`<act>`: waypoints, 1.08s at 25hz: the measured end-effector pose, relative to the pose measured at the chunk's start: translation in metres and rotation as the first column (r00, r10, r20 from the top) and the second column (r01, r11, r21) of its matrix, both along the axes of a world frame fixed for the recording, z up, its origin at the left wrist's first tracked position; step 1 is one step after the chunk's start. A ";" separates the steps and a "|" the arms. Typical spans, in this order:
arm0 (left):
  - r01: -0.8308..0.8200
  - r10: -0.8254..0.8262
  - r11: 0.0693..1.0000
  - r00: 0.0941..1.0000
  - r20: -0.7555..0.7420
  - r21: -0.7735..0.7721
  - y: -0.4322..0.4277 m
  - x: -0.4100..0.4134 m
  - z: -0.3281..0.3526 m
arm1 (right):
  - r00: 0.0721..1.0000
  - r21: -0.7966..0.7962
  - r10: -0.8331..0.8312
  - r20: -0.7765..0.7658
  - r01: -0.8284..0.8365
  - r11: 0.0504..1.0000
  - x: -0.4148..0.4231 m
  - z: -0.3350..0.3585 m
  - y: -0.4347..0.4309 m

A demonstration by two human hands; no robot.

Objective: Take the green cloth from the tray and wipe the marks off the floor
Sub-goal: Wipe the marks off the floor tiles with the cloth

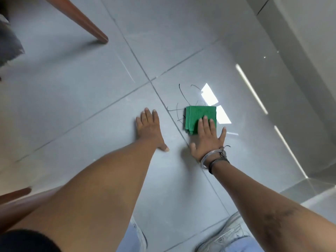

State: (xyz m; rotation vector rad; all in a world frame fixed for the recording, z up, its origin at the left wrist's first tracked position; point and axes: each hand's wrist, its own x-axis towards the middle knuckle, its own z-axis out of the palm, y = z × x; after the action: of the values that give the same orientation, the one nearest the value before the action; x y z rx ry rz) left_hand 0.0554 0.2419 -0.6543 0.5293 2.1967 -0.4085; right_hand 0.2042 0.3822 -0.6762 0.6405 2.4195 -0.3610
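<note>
The green cloth (201, 118) lies folded into a rough square on the grey tiled floor (91, 99), right of centre in the frame and just right of a grout line (138, 59) that runs diagonally from the upper middle to the lower right.

The right hand (209, 139) rests palm-down with its fingers spread and flat. Its fingertips (205, 118) press on the lower right part of the cloth; the heel of the hand and the thumb lie on the bare tile below the cloth. The hand is not closed around the fabric. Bracelets and a dark cord (214, 158) circle the right wrist.

The left hand (150, 129) lies flat on the floor to the left of the grout line, fingers together and extended, thumb out to the side. It holds nothing and is apart from the cloth.

Thin black marks (182, 95) show on the tile above and to the left of the cloth; several run up to the cloth's edges.

A brown wooden leg (85, 22) touches the floor in the upper left of the frame. Light shoes (229, 233) appear at the lower edge.
</note>
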 end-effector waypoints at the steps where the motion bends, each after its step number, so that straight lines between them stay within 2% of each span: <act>1: -0.018 0.018 1.000 1.000 0.004 -0.002 0.000 0.003 -0.007 | 0.998 -0.008 -0.038 -0.053 0.038 0.999 -0.002 -0.005 0.000; 5: -0.035 0.035 0.999 0.998 -0.047 0.014 -0.004 0.013 -0.024 | 0.999 0.016 0.048 -0.001 -0.048 0.999 -0.026 -0.012 0.008; 7: -0.035 0.037 0.999 0.997 -0.072 0.020 -0.008 0.012 -0.027 | 0.972 0.002 0.232 0.038 -0.232 0.973 -0.016 -0.007 0.000; 9: -0.016 0.016 1.000 0.999 -0.052 0.007 -0.007 0.014 -0.027 | 0.843 -0.082 0.530 0.088 -0.524 0.848 0.022 0.006 0.005; 10: -0.011 0.011 1.000 0.998 -0.056 -0.003 -0.007 0.013 -0.027 | 0.810 -0.110 0.576 0.115 -0.566 0.817 0.030 0.012 0.021; 11: -0.005 0.005 1.000 0.997 -0.079 -0.009 -0.007 0.012 -0.028 | 0.820 -0.066 0.560 0.124 -0.556 0.829 0.025 0.012 0.042; 12: 0.002 -0.003 1.000 0.995 -0.100 -0.010 -0.007 0.012 -0.030 | 0.866 -0.002 0.476 0.153 -0.481 0.877 0.011 0.009 0.062; 14: 0.006 -0.008 1.000 0.994 -0.108 -0.019 -0.007 0.013 -0.034 | 0.985 0.098 0.099 0.139 -0.113 0.989 -0.043 -0.004 0.094; 15: 0.004 -0.006 1.000 0.994 -0.105 -0.017 -0.007 0.015 -0.033 | 0.990 0.123 -0.035 0.137 0.018 0.992 -0.065 -0.002 0.098; 16: 0.008 -0.011 1.000 0.994 -0.108 -0.023 -0.005 0.015 -0.033 | 0.989 0.126 -0.038 0.145 0.020 0.992 -0.077 -0.001 0.090; 18: 0.016 -0.020 0.999 0.994 -0.107 -0.037 -0.003 0.014 -0.028 | 0.962 -0.010 0.232 0.141 -0.233 0.972 -0.063 0.003 0.050; 20: 0.021 -0.025 0.999 0.996 -0.082 -0.046 -0.004 0.013 -0.025 | 0.826 -0.219 0.548 0.133 -0.515 0.829 -0.002 0.022 0.008; 21: 0.024 -0.028 0.999 0.997 -0.078 -0.047 -0.002 0.014 -0.025 | 0.791 -0.247 0.591 0.157 -0.548 0.799 0.023 0.029 0.013; 22: 0.028 -0.032 0.999 0.996 -0.088 -0.045 -0.001 0.013 -0.026 | 0.823 -0.229 0.546 0.156 -0.508 0.830 0.030 0.027 0.029; 23: 0.029 -0.034 0.999 0.994 -0.103 -0.044 -0.002 0.013 -0.028 | 0.875 -0.136 0.454 0.167 -0.435 0.890 0.023 0.017 0.051; 24: 0.034 -0.039 0.998 0.993 -0.109 -0.044 -0.003 0.012 -0.030 | 0.951 -0.052 0.264 0.160 -0.259 0.964 0.000 0.009 0.074; 25: 0.035 -0.040 0.998 0.994 -0.102 -0.048 -0.003 0.013 -0.030 | 0.995 0.034 0.006 0.100 -0.010 0.999 -0.028 -0.001 0.096; 26: 0.035 -0.040 0.998 0.994 -0.098 -0.049 -0.004 0.015 -0.031 | 0.975 0.064 -0.207 0.081 0.202 0.977 -0.058 -0.006 0.111; 27: 0.035 -0.040 0.998 0.994 -0.104 -0.044 -0.002 0.015 -0.033 | 0.955 0.088 -0.287 0.077 0.280 0.956 -0.080 -0.007 0.110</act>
State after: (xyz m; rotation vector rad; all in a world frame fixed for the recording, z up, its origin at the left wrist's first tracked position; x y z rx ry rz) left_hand 0.0700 0.2394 -0.6868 0.5373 2.2765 -0.5123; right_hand 0.1243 0.4927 -0.6837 1.0225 2.2672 -0.3495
